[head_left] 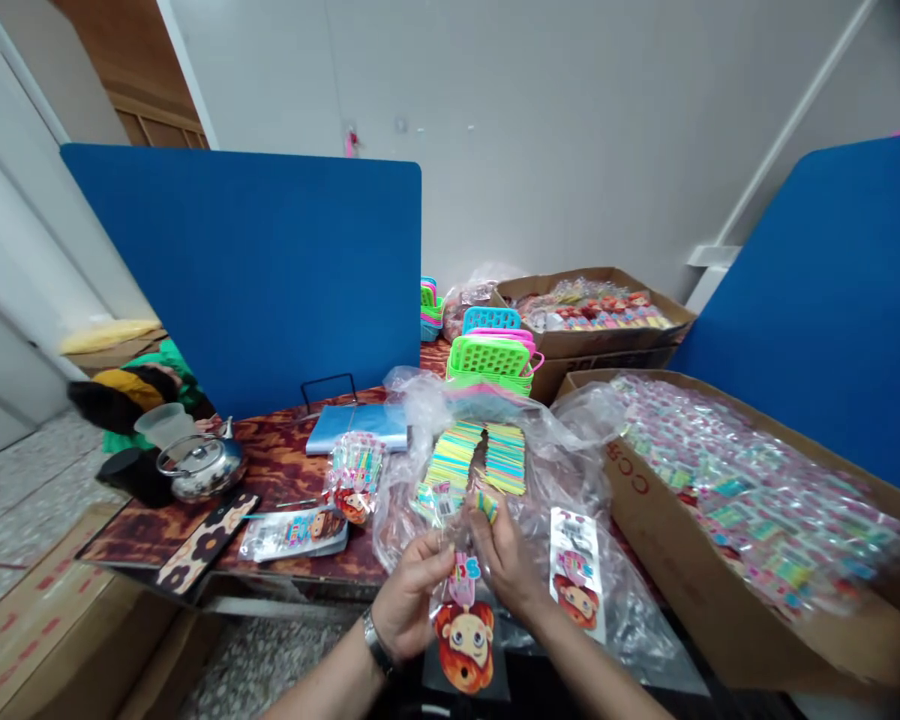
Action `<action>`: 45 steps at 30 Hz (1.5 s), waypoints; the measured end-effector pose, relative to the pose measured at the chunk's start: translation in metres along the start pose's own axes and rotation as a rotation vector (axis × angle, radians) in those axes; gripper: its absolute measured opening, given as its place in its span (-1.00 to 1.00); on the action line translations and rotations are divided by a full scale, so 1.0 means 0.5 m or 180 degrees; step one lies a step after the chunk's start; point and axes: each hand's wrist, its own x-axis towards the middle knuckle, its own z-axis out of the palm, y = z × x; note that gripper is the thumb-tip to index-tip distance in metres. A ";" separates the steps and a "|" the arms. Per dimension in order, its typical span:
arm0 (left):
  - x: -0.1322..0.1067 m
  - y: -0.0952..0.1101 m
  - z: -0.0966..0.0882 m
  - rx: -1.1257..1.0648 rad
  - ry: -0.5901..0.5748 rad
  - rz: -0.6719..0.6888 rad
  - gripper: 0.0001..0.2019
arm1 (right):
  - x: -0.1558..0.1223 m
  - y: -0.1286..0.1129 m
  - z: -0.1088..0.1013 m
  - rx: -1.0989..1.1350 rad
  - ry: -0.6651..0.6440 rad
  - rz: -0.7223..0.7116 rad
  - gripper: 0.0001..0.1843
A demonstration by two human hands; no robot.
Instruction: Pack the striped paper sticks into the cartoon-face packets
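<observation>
Our left hand (409,600), a watch on its wrist, and our right hand (508,560) meet at the lower centre of the frame. Their fingers are curled, pinching the top of an orange-haired cartoon-face card (465,640) in a clear sleeve, held over the table edge. Just above, a crumpled clear plastic bag (562,450) holds stacks of pastel paper strips (472,460), many unused. To its left, filled packets (296,530) lie on the brown patterned table (277,460). At right a large cardboard box (690,560) brims with wrapped ones, so much seems done. A second face card (576,585) lies by our right wrist. Whatever small piece our fingertips grip is hard to make out.
</observation>
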 end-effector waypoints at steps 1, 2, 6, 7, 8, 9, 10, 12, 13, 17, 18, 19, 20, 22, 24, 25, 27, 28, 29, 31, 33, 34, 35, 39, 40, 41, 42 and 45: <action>-0.001 0.001 0.000 0.0032 -0.0006 0.0015 -0.82 | -0.002 0.003 -0.001 -0.0033 -0.0006 -0.0084 -0.84; -0.002 0.001 0.000 0.0067 -0.0038 0.0016 -0.83 | -0.003 0.007 -0.002 -0.0083 -0.0012 -0.0184 -0.84; -0.005 0.001 0.007 0.0163 -0.0203 -0.0052 -0.85 | -0.013 0.023 -0.013 -0.0281 -0.0109 -0.0643 -0.83; -0.005 0.001 0.009 0.0178 -0.0214 -0.0063 -0.85 | -0.015 0.027 -0.016 -0.0328 -0.0116 -0.0770 -0.82; -0.005 0.002 0.011 0.0192 -0.0211 -0.0070 -0.84 | -0.017 0.030 -0.018 -0.0374 -0.0102 -0.0898 -0.81; -0.005 0.002 0.012 0.0204 -0.0206 -0.0076 -0.82 | -0.019 0.033 -0.019 -0.0418 -0.0066 -0.1018 -0.80; -0.005 0.002 0.013 0.0205 -0.0200 -0.0085 -0.81 | -0.019 0.035 -0.020 -0.0459 -0.0035 -0.1113 -0.80; -0.003 0.003 0.013 0.0196 -0.0188 -0.0109 -0.81 | -0.019 0.039 -0.019 -0.0507 -0.0005 -0.1193 -0.79; -0.001 0.003 0.012 0.0186 -0.0193 -0.0127 -0.82 | -0.019 0.040 -0.019 -0.0514 0.0004 -0.1182 -0.78; 0.014 0.008 0.004 0.0210 -0.0235 -0.0233 -0.83 | -0.014 0.050 -0.015 -0.0478 0.0072 -0.1041 -0.76; 0.019 0.009 0.002 0.0212 -0.0224 -0.0254 -0.81 | -0.012 0.054 -0.015 -0.0451 0.0071 -0.0998 -0.77; 0.026 0.010 0.000 0.0211 -0.0202 -0.0275 -0.78 | -0.009 0.058 -0.014 -0.0417 0.0057 -0.0954 -0.78; 0.033 0.010 -0.002 0.0206 -0.0170 -0.0302 -0.77 | -0.007 0.063 -0.015 -0.0380 0.0048 -0.0905 -0.79; 0.050 0.010 -0.007 0.0169 -0.0084 -0.0383 -0.76 | -0.001 0.074 -0.015 -0.0300 0.0078 -0.0856 -0.81; 0.067 0.009 -0.012 0.0118 0.0026 -0.0465 -0.77 | 0.006 0.086 -0.016 -0.0250 0.0148 -0.0830 -0.82; 0.077 0.009 -0.014 0.0098 0.0083 -0.0491 -0.77 | 0.010 0.092 -0.016 -0.0236 0.0193 -0.0830 -0.82; 0.094 0.010 -0.019 0.0092 0.0156 -0.0521 -0.77 | 0.017 0.102 -0.016 -0.0237 0.0268 -0.0821 -0.82; 0.102 0.011 -0.021 0.0097 0.0175 -0.0538 -0.78 | 0.021 0.107 -0.017 -0.0254 0.0301 -0.0812 -0.82; 0.109 0.012 -0.022 0.0100 0.0181 -0.0554 -0.78 | 0.025 0.111 -0.017 -0.0283 0.0322 -0.0811 -0.82; 0.120 0.014 -0.024 0.0086 0.0168 -0.0582 -0.79 | 0.031 0.118 -0.018 -0.0364 0.0325 -0.0809 -0.82; 0.128 0.016 -0.025 0.0051 0.0128 -0.0593 -0.81 | 0.036 0.122 -0.021 -0.0419 0.0308 -0.0812 -0.83; 0.130 0.016 -0.025 0.0037 0.0099 -0.0602 -0.82 | 0.038 0.124 -0.022 -0.0431 0.0294 -0.0794 -0.83; 0.132 0.017 -0.025 0.0031 0.0066 -0.0615 -0.83 | 0.039 0.125 -0.023 -0.0438 0.0282 -0.0774 -0.83; 0.139 0.018 -0.027 0.0005 -0.0002 -0.0648 -0.85 | 0.042 0.132 -0.025 -0.0467 0.0260 -0.0802 -0.83; 0.140 0.018 -0.029 -0.0009 0.0012 -0.0646 -0.85 | 0.042 0.134 -0.025 -0.0484 0.0255 -0.0824 -0.83; 0.142 0.019 -0.030 -0.0025 0.0036 -0.0649 -0.85 | 0.043 0.137 -0.024 -0.0503 0.0253 -0.0843 -0.83; 0.144 0.019 -0.032 -0.0036 0.0059 -0.0653 -0.85 | 0.044 0.140 -0.024 -0.0522 0.0249 -0.0857 -0.82; 0.149 0.021 -0.035 -0.0071 0.0094 -0.0665 -0.86 | 0.048 0.149 -0.023 -0.0538 0.0186 -0.0871 -0.81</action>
